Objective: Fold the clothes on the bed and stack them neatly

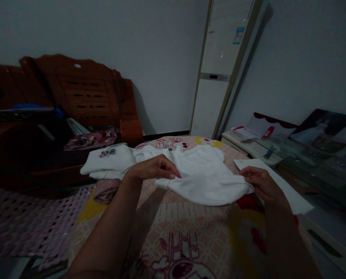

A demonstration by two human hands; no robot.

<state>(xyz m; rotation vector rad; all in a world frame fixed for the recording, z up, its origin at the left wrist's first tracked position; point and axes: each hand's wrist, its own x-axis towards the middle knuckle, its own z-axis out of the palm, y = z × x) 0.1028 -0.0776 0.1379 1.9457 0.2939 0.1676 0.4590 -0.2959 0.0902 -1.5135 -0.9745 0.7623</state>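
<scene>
A white cloth garment point(203, 186) lies across the patterned tablecloth point(173, 221), its near edge lifted between my two hands. My left hand point(155, 168) pinches its left corner, and my right hand point(258, 180) grips the right corner. The garment's far part spreads flat behind them; its exact kind is hard to make out. Left of my left hand sits a folded white garment point(109, 161) with dark lettering and a small pink print. More white cloth lies between the two. Under the folded one, a rolled pinkish-brown cloth point(105, 190) shows beside my left forearm.
A white sheet point(286, 190) lies under and beyond my right hand. A glass-topped table point(321, 155) and a small white cabinet point(239, 141) with papers stand at right. Wooden seating point(82, 97) is at left, a woven pink seat point(45, 221) nearer, and a tall white appliance point(216, 66) behind.
</scene>
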